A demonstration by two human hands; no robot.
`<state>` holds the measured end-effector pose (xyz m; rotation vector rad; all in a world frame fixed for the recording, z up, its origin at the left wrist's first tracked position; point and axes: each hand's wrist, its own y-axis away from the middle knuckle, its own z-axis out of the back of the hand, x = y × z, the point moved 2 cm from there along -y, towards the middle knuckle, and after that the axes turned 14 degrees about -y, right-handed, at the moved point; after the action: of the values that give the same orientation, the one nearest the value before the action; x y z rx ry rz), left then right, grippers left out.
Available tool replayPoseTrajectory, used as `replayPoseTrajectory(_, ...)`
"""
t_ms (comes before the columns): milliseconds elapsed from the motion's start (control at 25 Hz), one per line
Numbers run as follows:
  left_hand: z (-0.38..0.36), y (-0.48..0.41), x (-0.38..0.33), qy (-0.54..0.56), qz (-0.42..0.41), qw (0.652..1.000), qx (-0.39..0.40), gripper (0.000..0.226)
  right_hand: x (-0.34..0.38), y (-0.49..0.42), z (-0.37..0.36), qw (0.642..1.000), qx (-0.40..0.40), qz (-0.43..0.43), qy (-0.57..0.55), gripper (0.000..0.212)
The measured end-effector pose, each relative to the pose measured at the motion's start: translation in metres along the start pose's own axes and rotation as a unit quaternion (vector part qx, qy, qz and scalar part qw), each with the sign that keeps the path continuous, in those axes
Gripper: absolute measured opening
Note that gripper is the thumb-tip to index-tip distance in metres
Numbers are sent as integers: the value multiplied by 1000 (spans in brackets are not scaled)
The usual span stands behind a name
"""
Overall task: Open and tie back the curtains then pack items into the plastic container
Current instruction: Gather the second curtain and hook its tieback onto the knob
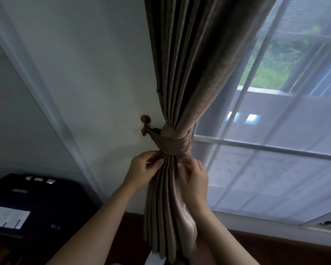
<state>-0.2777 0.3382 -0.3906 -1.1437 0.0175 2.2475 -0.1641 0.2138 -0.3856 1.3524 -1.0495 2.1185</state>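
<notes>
A brown pleated curtain [187, 64] hangs gathered at the window's left side. A matching fabric tieback [173, 145] wraps around it and runs to a round wooden wall hook [145, 119]. Just below the band, my left hand [141, 173] pinches the left pleats between thumb and fingers. On the other side my right hand [194, 178] grips the curtain's right folds. A paler lining shows low on the curtain. No plastic container is in view.
A sheer white curtain [266, 169] covers the window [275, 73] to the right, with its white sill [256, 226] below. A dark case with white labels [31, 207] lies at lower left. A white door frame [46, 111] slants along the left wall.
</notes>
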Motion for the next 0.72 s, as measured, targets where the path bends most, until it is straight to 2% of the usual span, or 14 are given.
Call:
replayPoseTrajectory(80,2,-1,-4,-43,-20,999,-16,9,4,-7,-6,1000,-5,1,13,13)
replayPoseTrajectory(200,-1,8,-4,-90,-36,994,-42,15,6,-16,-5,999,-30,-22,16,24)
replayPoseTrajectory(280,-1,9,-6,-89,-44,994,-45,15,8,-19,-6,999,-24,-13,31,23)
replayPoseTrajectory(400,2,3,-6,-28,-31,999,20,7,5,-16,-12,999,-19,7,51,22)
replayPoseTrajectory(480,3,1,-6,-46,-36,998,34,11,3,-19,-15,997,-14,27,74,18)
replayPoseTrajectory(600,3,6,-9,-134,-79,987,-39,37,2,-27,-13,994,14,55,92,17)
replayPoseTrajectory(720,-1,29,-20,-192,-127,969,-87,43,4,-33,-12,993,45,82,75,24)
